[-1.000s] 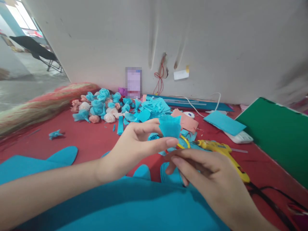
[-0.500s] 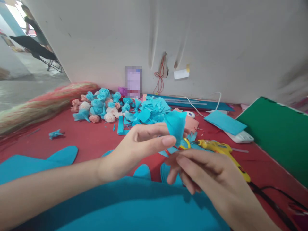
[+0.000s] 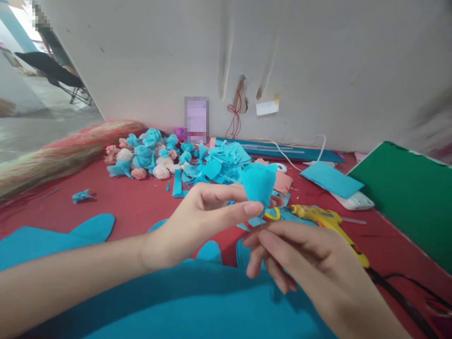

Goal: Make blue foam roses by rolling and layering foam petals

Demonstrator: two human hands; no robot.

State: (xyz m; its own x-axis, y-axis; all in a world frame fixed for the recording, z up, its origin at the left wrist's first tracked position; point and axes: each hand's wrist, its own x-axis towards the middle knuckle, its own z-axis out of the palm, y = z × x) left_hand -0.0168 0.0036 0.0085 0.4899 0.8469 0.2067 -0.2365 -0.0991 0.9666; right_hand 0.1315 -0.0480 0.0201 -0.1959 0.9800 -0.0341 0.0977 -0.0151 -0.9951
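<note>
My left hand pinches a blue crepe paper flower between thumb and fingers. The flower is rolled into a small cone, wide at the top and narrow at the bottom, where the thumb covers part of it. Just below and to the right, my right hand is closed with thumb and forefinger pressed together; whatever lies between them is too small to make out. Behind the right hand a yellow glue gun lies on the red table. Part of a red and yellow handle shows between the hands.
Blue, pink and white paper flowers are heaped at the back, beside blue paper scraps. Large blue sheets cover the front. A green board leans at right, near a white power bank. A person is far left.
The blue flower has turned slightly in my left fingers, showing a broader side. My right hand has shifted a little downward. Far left, the person has moved.
</note>
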